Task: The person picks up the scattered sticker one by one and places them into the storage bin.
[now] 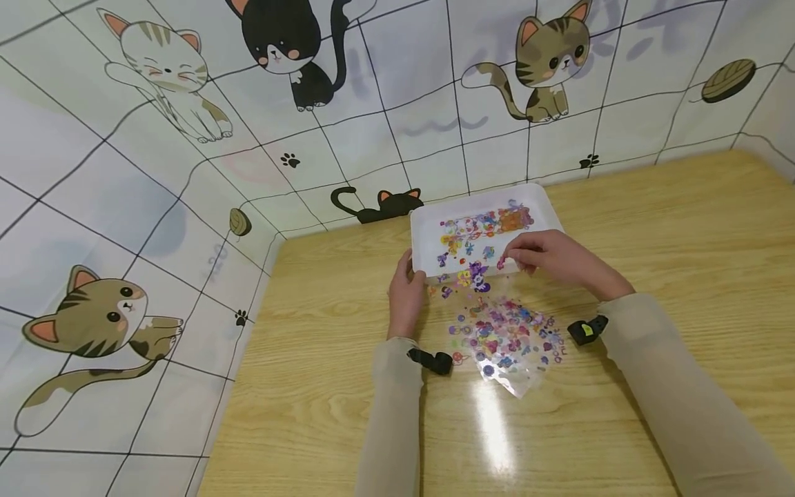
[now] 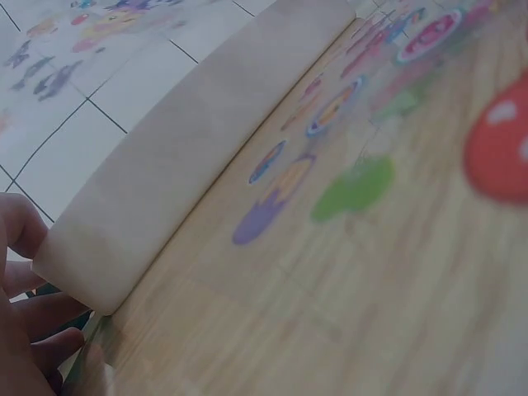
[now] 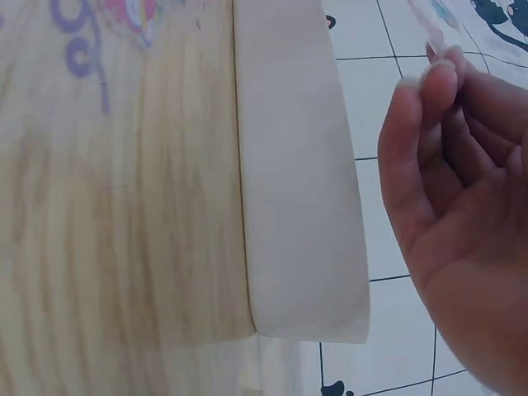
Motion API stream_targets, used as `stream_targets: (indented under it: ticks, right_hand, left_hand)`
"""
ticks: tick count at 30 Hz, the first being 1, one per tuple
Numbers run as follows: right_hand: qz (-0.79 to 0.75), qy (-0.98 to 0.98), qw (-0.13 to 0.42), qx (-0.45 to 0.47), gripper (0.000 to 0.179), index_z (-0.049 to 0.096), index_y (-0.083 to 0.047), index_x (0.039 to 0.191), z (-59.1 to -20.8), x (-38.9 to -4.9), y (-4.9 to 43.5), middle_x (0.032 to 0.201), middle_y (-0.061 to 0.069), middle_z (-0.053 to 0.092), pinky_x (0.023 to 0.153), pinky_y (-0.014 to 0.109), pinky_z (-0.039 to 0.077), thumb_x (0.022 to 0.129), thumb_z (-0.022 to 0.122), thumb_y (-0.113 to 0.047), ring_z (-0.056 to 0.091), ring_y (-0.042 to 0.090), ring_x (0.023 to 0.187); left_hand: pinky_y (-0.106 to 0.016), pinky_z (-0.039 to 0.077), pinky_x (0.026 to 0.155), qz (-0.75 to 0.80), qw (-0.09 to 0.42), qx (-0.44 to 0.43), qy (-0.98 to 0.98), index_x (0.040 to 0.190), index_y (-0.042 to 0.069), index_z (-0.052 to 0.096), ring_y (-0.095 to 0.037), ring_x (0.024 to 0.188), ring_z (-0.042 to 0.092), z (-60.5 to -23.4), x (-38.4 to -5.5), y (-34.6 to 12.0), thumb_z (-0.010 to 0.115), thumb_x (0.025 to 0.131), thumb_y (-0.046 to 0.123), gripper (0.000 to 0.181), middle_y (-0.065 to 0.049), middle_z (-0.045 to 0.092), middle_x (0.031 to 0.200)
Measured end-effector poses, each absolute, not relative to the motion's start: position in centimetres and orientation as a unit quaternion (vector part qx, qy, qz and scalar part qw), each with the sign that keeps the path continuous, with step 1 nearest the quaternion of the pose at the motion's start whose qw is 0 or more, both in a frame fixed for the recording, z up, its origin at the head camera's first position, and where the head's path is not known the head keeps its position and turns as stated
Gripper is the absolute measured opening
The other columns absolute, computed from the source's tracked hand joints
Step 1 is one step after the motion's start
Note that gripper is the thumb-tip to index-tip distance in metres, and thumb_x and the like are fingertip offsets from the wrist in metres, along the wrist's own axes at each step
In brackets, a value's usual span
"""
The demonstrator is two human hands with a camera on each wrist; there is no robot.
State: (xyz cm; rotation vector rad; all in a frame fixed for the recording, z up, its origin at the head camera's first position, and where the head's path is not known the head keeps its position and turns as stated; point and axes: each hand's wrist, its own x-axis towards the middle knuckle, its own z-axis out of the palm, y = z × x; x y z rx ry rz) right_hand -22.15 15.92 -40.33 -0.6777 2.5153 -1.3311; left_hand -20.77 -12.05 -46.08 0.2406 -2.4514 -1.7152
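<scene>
A white shallow tray (image 1: 425, 235) stands near the wall with many small colourful stickers (image 1: 478, 224) on its bottom. My left hand (image 1: 406, 297) grips the tray's near left corner, its fingers bent around the tray's end wall (image 2: 190, 148) in the left wrist view. Over the tray's front edge, my right hand (image 1: 559, 259) pinches a small pink sticker (image 1: 500, 263) between thumb and fingertips. The right wrist view shows these fingertips pressed together, with a thin translucent piece (image 3: 437, 29) rising from them. In front of the tray lies a clear bag or sheet (image 1: 518, 379) covered with colourful stickers.
All this rests on a light wooden table (image 1: 310, 414). Tiled-pattern walls with cartoon cats (image 1: 540, 62) rise behind it and on the left. A black wrist strap (image 1: 586, 330) is by the right sleeve, another (image 1: 431, 360) by the left.
</scene>
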Motion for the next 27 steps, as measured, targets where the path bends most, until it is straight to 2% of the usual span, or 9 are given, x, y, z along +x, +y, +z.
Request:
stream_targets:
  ticks: [5, 9, 17, 23, 27]
  right_hand:
    - [-0.448, 0.868, 0.069, -0.201, 0.033, 0.062, -0.015, 0.103, -40.3, -22.2, 16.1, 0.080, 0.005, 0.056, 0.060, 0.034, 0.039, 0.093, 0.040, -0.038, 0.049, 0.028, 0.074]
    - [-0.458, 0.868, 0.055, -0.183, 0.032, 0.060, -0.016, 0.104, -40.3, -22.2, 16.1, 0.082, 0.006, 0.057, 0.057, 0.033, 0.036, 0.093, 0.040, -0.038, 0.046, 0.027, 0.073]
    - [-0.484, 0.860, 0.056, -0.151, 0.039, 0.057, -0.015, 0.108, -41.0, -22.7, 16.3, 0.088, 0.011, 0.056, 0.064, 0.036, 0.034, 0.091, 0.039, -0.045, 0.046, 0.029, 0.082]
    - [-0.497, 0.853, 0.050, -0.150, 0.038, 0.057, -0.013, 0.105, -41.4, -23.1, 16.4, 0.086, 0.009, 0.055, 0.071, 0.037, 0.033, 0.092, 0.038, -0.044, 0.047, 0.028, 0.085]
    - [-0.505, 0.850, 0.053, -0.140, 0.041, 0.057, -0.010, 0.109, -41.4, -23.4, 16.4, 0.089, 0.010, 0.056, 0.073, 0.037, 0.034, 0.092, 0.038, -0.042, 0.048, 0.027, 0.086]
  left_hand:
    - [-0.033, 0.034, 0.097, -0.562, 0.074, 0.080, -0.820, 0.137, 0.028, 0.035, -0.012, 0.120, 0.040, -46.1, -20.9, -12.2, 0.043, 0.086, 0.021, 0.052, 0.001, 0.044, 0.132]
    - [-0.033, 0.033, 0.098, -0.553, 0.075, 0.085, -0.825, 0.137, 0.028, 0.035, -0.012, 0.121, 0.039, -46.1, -20.9, -12.2, 0.043, 0.086, 0.022, 0.052, 0.001, 0.044, 0.132]
    - [-0.033, 0.029, 0.101, -0.549, 0.068, 0.087, -0.829, 0.139, 0.025, 0.033, -0.011, 0.124, 0.035, -45.6, -20.7, -12.1, 0.043, 0.087, 0.021, 0.053, 0.003, 0.041, 0.135]
    - [-0.028, 0.026, 0.102, -0.551, 0.072, 0.076, -0.828, 0.139, 0.027, 0.032, -0.005, 0.124, 0.031, -45.7, -20.6, -12.1, 0.043, 0.088, 0.019, 0.053, 0.012, 0.036, 0.136]
    - [-0.029, 0.025, 0.103, -0.549, 0.074, 0.074, -0.829, 0.139, 0.026, 0.033, -0.004, 0.125, 0.029, -45.7, -20.6, -12.1, 0.043, 0.088, 0.019, 0.052, 0.014, 0.033, 0.138]
